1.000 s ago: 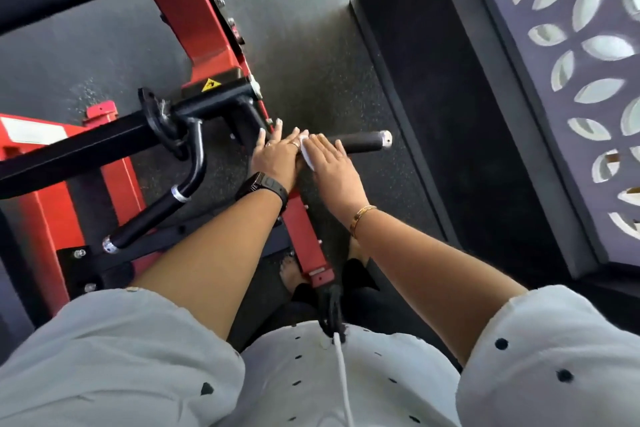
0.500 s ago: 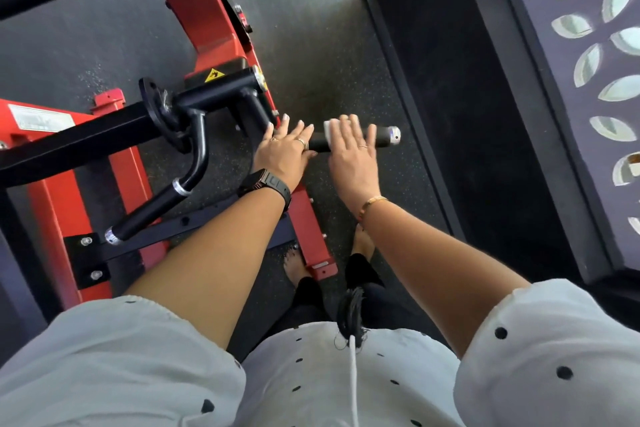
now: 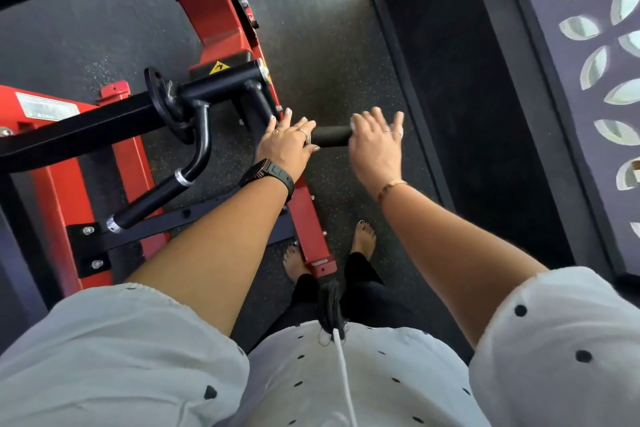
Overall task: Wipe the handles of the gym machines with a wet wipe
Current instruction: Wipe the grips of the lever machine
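Observation:
A black foam-covered handle [image 3: 330, 136] sticks out to the right from the red gym machine [image 3: 214, 7]. My left hand [image 3: 287, 146] rests on the handle's inner end with the fingers laid straight over it. My right hand [image 3: 375, 144] lies flat over the handle's outer end and hides the tip. Under it is the white wet wipe [image 3: 401, 131], of which only slivers show at the edges of the fingers. The right hand is blurred by motion.
A second black handle [image 3: 149, 201] curves down to the lower left from a black crossbar [image 3: 86, 128]. A raised black platform [image 3: 467, 107] runs along the right, with a patterned screen [image 3: 595, 55] beyond. My bare feet [image 3: 363, 236] stand on the speckled rubber floor beside the red base rail.
My right hand has slid outward along the handle with the wipe, from beside my left hand to the outer end. The left hand has stayed at the inner end.

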The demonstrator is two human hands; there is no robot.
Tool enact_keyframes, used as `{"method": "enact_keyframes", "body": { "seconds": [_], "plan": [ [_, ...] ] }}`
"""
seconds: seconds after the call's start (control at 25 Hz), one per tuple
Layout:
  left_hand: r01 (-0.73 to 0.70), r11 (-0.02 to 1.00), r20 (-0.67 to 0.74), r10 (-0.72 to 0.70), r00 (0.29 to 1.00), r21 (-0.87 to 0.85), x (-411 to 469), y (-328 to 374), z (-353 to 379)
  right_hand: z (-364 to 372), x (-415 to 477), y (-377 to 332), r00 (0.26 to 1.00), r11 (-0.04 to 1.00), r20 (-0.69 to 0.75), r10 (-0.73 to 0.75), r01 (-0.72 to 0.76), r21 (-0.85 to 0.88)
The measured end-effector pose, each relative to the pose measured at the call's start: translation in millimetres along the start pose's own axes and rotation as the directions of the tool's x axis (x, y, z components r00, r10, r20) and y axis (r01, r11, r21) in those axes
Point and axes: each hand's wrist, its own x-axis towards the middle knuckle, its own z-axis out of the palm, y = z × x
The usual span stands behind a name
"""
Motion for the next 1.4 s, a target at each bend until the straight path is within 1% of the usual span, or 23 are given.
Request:
{"method": "enact_keyframes", "body": {
  "seconds": [0.08,0.16,0.24,0.32,0.36,0.44,0.48,0.52,0.56,0.64,0.68,0.72,0.76,0.84,0.92,1.0,1.04,1.16,1.24,1.28,1.32,1.36,1.4],
  "plan": [
    [0.005,1.0,-0.006,-0.005,1.0,-0.001,-1,3,-2,6,-9,-32,0.981,0.982,0.029,-0.191,0.191,0.012],
    [0.011,1.0,-0.014,-0.012,1.0,-0.01,-2,5,-4,12,-31,-39,0.955,0.954,0.015,-0.298,0.297,0.037],
    [0.037,0.998,0.011,-0.036,0.999,-0.047,-3,7,-9,20,-49,-8,0.968,0.969,-0.046,-0.245,0.246,0.014],
    [0.039,0.998,0.008,-0.039,0.999,-0.057,-4,8,-11,20,-56,31,0.991,0.996,-0.094,-0.091,0.092,0.014],
    [0.034,0.998,0.01,-0.033,0.999,-0.059,-4,8,-12,18,-55,43,0.997,0.999,-0.077,-0.021,0.023,0.033],
    [0.04,0.997,0.011,-0.039,0.999,-0.071,-7,10,-14,15,-41,41,0.997,0.997,-0.038,0.06,-0.058,0.058],
    [0.064,0.995,0.021,-0.062,0.998,-0.08,-10,13,-17,12,-32,27,0.997,0.996,-0.045,0.065,-0.063,0.063],
    [0.088,0.993,0.031,-0.085,0.996,-0.084,-11,15,-20,9,-24,8,0.999,0.997,-0.041,0.033,-0.03,0.065],
    [0.099,0.992,0.021,-0.098,0.995,-0.079,-12,16,-21,8,-19,-13,0.998,0.997,-0.026,-0.052,0.054,0.064],
    [0.111,0.99,0.008,-0.111,0.994,-0.084,-11,17,-23,11,-23,-41,0.959,0.96,0.049,-0.278,0.275,0.047],
    [0.106,0.99,0.013,-0.106,0.994,-0.087,-11,17,-24,12,-28,-39,0.937,0.939,0.061,-0.344,0.341,0.05],
    [0.107,0.99,0.027,-0.105,0.994,-0.094,-10,16,-22,13,-31,-27,0.933,0.933,0.036,-0.359,0.358,0.047],
    [0.12,0.988,0.055,-0.115,0.992,-0.1,-8,15,-21,12,-33,-8,0.942,0.942,-0.015,-0.334,0.335,0.025],
    [0.149,0.982,0.073,-0.141,0.987,-0.115,-7,13,-19,9,-36,28,0.982,0.985,-0.075,-0.171,0.17,-0.019],
    [0.147,0.981,0.068,-0.14,0.988,-0.125,-8,13,-18,6,-30,41,1.0,1.0,-0.006,0.021,-0.021,-0.003],
    [0.131,0.983,0.058,-0.125,0.99,-0.126,-9,14,-20,4,-16,18,0.997,0.996,-0.015,0.082,-0.081,0.043],
    [0.123,0.986,0.049,-0.118,0.992,-0.112,-9,14,-19,4,-10,-1,0.999,0.996,-0.004,0.053,-0.052,0.072],
    [0.139,0.985,0.03,-0.136,0.99,-0.1,-9,14,-19,9,-15,-46,0.975,0.972,0.077,-0.206,0.195,0.132],
    [0.135,0.984,0.025,-0.134,0.991,-0.113,-9,16,-20,14,-28,-34,0.961,0.957,0.067,-0.267,0.256,0.135],
    [0.128,0.986,0.018,-0.127,0.992,-0.107,-9,18,-18,14,-31,-16,0.972,0.963,0.007,-0.235,0.231,0.135],
    [0.115,0.99,0.016,-0.114,0.993,-0.08,-9,20,-16,14,-31,4,0.988,0.98,-0.052,-0.147,0.152,0.13],
    [0.088,0.996,0.0,-0.088,0.996,-0.023,-9,23,-11,12,-33,23,0.998,0.98,-0.067,-0.013,0.026,0.196],
    [0.049,0.998,-0.01,-0.049,0.999,0.043,-9,26,-3,7,-35,38,0.992,0.947,-0.027,0.122,-0.108,0.304]
  ]
}}
